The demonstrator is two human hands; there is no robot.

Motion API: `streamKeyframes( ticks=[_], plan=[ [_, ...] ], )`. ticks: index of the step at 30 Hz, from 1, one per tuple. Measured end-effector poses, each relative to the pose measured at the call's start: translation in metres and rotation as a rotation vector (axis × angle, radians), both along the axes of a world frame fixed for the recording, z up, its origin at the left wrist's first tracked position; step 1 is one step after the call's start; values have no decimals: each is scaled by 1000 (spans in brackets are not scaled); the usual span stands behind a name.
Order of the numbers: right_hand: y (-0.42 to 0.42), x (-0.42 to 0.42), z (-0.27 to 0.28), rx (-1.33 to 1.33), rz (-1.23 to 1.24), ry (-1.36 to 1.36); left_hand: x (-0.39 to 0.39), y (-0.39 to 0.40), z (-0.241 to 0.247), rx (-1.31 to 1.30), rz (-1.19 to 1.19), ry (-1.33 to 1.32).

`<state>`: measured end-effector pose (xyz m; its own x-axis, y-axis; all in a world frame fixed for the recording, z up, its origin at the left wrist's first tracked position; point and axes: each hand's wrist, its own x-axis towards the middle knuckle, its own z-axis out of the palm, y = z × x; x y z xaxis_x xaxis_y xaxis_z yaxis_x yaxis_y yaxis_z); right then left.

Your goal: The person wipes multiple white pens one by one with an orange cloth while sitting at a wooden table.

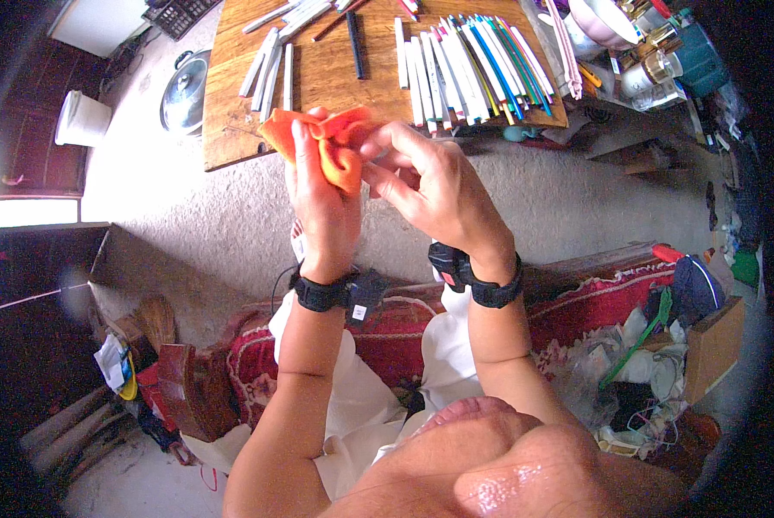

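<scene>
My left hand (322, 201) grips a bunched orange cloth (340, 165) in front of the near edge of a wooden table (374, 97). Close beside the cloth's right side is my right hand (426, 181), its fingers bent; whether the fingertips pinch the cloth's blurred edge cannot be told. Beyond my right hand, a dense row of pens and markers (474, 71) lies side by side on the table. White markers (269, 71) lie in a looser group beyond my left hand. A black marker (355, 45) lies apart between the two groups. Both wrists wear black straps.
A lidded metal pot (186, 94) and a white bucket (84, 120) stand left of the table. Bowls (604, 22) and jars crowd the right. Behind my arms runs a bench with a red cover (387, 349), with a cardboard box (714, 349) and plastic bags at its right end.
</scene>
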<state>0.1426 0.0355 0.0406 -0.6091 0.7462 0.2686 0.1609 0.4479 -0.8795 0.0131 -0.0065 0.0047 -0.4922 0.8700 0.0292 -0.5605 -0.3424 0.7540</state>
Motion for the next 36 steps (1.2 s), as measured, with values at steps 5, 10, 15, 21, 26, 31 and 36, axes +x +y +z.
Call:
streamKeyframes(
  ticks=[5, 10, 15, 21, 26, 31, 36],
  plan=[
    [1, 6, 0, -122, 59, 5, -14, 0, -3, 56, 51, -73],
    [1, 1, -3, -14, 6, 8, 1, 6, 2, -14, 11, -120],
    [1, 0, 0, 5, 6, 56, 8, 4, -1, -25, -7, -101],
    [2, 5, 0, -135, 40, -22, -8, 5, -1, -21, 95, -84],
    [1, -1, -3, -50, 22, -14, -1, 2, -2, -71, 321, 712],
    [0, -4, -2, 67, -15, 35, 8, 2, -9, 45, 30, -140],
    [0, 1, -3, -15, 10, -1, 1, 5, 5, -12, 128, -107]
  ],
)
